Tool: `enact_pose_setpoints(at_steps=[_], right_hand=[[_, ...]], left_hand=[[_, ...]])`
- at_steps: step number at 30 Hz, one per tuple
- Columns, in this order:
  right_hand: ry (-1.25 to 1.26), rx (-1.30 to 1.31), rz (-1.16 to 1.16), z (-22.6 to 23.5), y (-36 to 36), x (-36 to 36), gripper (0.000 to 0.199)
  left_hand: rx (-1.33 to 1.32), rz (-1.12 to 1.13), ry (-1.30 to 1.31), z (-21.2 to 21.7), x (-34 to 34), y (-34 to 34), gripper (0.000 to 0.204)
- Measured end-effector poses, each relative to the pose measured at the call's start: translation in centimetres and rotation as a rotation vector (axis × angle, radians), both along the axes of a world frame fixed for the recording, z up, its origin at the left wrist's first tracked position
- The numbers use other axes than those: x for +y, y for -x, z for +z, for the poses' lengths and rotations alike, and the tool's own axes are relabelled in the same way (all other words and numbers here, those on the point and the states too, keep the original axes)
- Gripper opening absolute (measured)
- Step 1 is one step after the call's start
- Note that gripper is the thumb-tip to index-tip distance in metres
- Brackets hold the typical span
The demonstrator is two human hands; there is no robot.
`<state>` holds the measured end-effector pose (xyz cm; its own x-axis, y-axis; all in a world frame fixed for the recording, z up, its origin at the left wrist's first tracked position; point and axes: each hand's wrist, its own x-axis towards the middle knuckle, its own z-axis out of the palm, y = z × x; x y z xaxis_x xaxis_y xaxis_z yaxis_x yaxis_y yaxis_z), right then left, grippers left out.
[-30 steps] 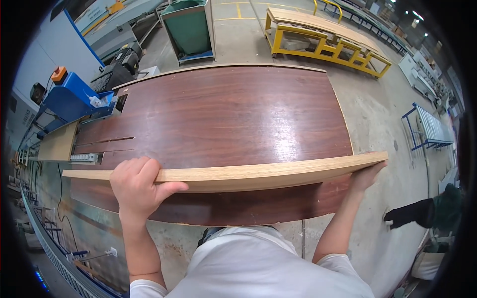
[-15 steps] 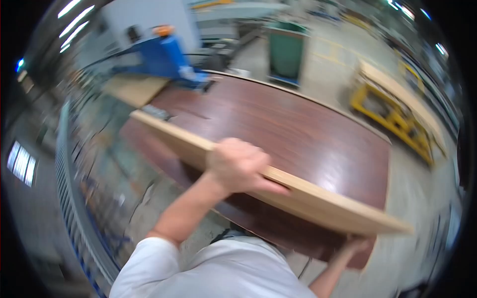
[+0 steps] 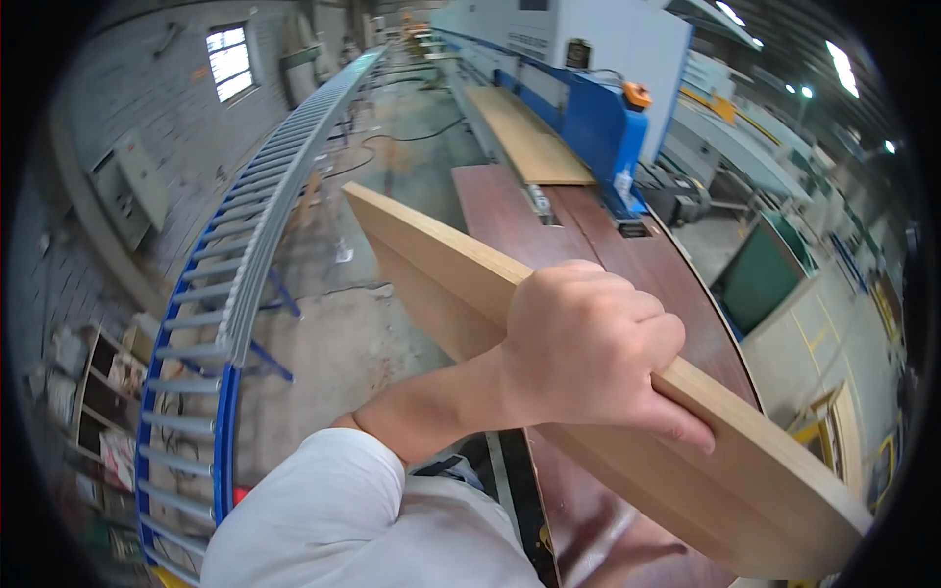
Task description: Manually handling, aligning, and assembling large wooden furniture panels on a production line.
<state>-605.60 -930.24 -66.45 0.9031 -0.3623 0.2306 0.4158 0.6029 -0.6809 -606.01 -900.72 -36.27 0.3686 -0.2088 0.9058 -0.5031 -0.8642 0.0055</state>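
My left hand is closed over the upper edge of a light wood-coloured board, with the thumb lying along its near face. The board is held on edge and slants from the upper left down to the lower right. Under its right part lies a dark red-brown tabletop, where a blurred reflection shows. Whether the board's lower edge touches the tabletop, I cannot tell. My right hand is out of sight.
To the left runs a roller conveyor on blue legs. Ahead, another board lies along a long machine with a blue housing and an orange-topped part. A green bin stands to the right, shelves at lower left.
My view has swung left, bringing the roller conveyor forward. The board, still in my left hand, now extends left past the tabletop. My right hand, earlier at the board's right end, has left the view.
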Motion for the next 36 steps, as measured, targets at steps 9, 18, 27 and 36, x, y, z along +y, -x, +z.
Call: enact_pose_setpoints(at_steps=[9,18,27,36], right_hand=[[-0.221,0.135,0.685,3.4,5.3,15.0,0.074],[-0.039,0.219,1.140,6.0,12.1,32.8,0.070],[0.212,0.503,1.638,7.6,24.3,54.5,0.058],[0.367,0.623,2.035,4.8,31.7,69.5,0.055]], left_hand=[[0.083,0.424,0.175,-1.6,8.4,11.1,0.067],[0.178,0.897,0.315,-0.9,23.5,27.9,0.065],[0.372,1.470,0.742,-3.5,41.2,46.5,0.048],[0.405,1.915,0.829,-6.5,48.8,57.8,0.056]])
